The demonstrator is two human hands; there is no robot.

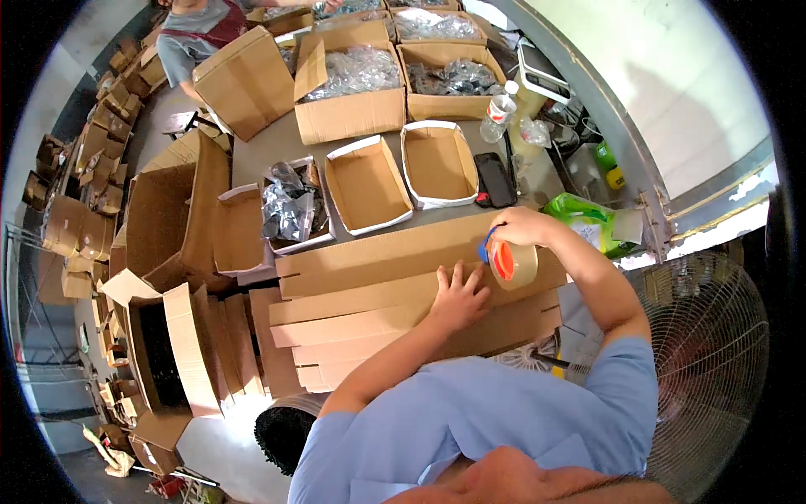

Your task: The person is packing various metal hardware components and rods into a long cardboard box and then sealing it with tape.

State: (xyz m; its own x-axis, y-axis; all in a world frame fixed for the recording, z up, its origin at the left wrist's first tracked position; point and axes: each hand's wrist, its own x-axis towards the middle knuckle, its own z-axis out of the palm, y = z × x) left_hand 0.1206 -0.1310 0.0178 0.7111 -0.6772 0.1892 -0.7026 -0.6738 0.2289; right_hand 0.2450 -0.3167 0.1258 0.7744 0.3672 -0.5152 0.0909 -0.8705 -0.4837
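Note:
Flattened cardboard boxes (353, 323) lie overlapping on the table in front of me. My left hand (459, 296) rests on the cardboard, fingers spread, holding nothing. Over the right part of the cardboard, my right hand (520, 227) is closed around a tape dispenser (509, 262). It shows blue at its front, an orange hub and a wide roll of tan tape. Whether the tape touches the cardboard is hard to see.
Beyond the cardboard stand shallow open boxes (368, 189), one holding grey plastic packets (290, 202). Larger cartons of clear bags (357, 71) line the back. A phone (495, 181) and bottle (499, 113) sit right. A caged fan (701, 336) stands right; another person (201, 29) is far left.

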